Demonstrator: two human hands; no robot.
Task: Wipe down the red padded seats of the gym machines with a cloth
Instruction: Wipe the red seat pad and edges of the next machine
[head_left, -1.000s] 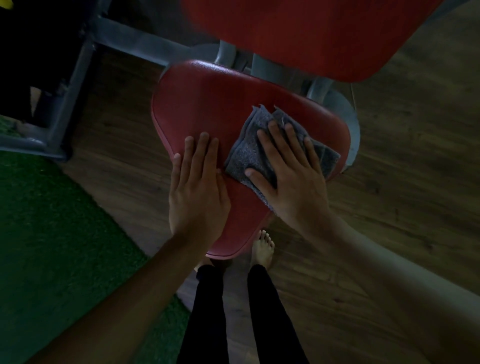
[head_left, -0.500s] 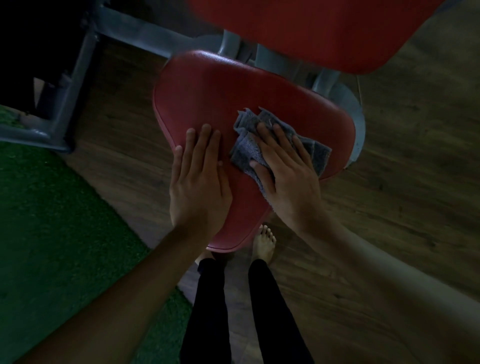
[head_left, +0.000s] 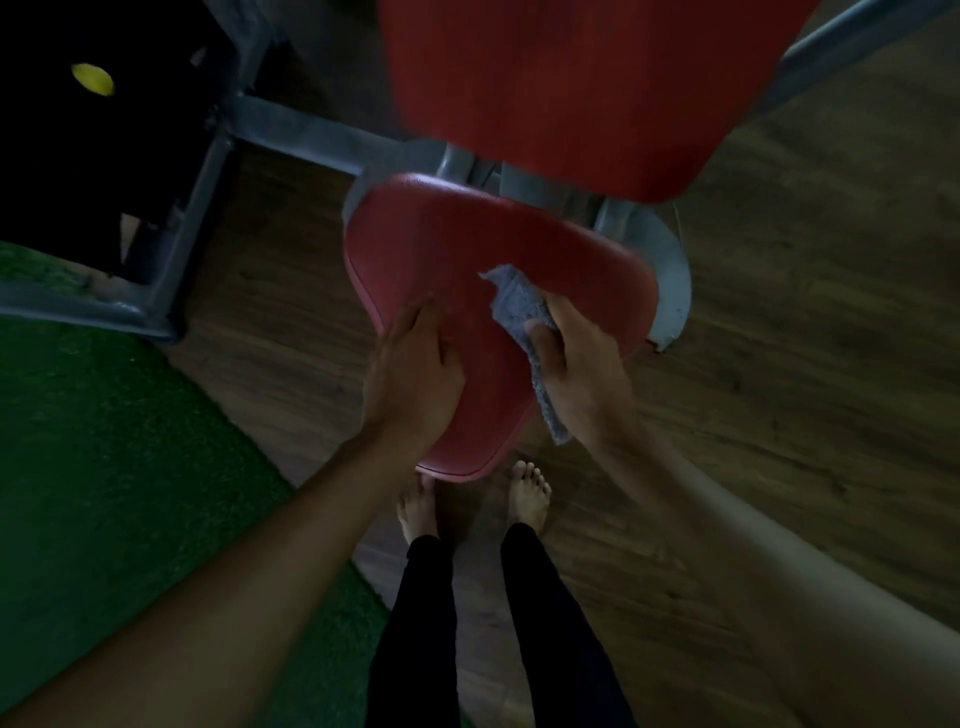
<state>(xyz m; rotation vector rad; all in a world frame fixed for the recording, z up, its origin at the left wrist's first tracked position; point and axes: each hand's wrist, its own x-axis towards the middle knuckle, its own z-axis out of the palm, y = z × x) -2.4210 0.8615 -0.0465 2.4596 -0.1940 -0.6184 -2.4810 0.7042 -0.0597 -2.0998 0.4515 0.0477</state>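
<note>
Below the red backrest the red padded seat is set, long axis run from backrest toward the person, narrow end nearest. The left hand is laid on its left edge; grip cannot be told. The grey cloth, earlier spread flat, is now bunched and gripped by the right hand on the seat's right side.

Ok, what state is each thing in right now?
Seat, both hands on it.
Cloth, bunched, one end on seat, other hanging off its edge.
Left hand, resting on seat's left edge.
Right hand, gripping cloth.
Backrest, untouched.
</note>
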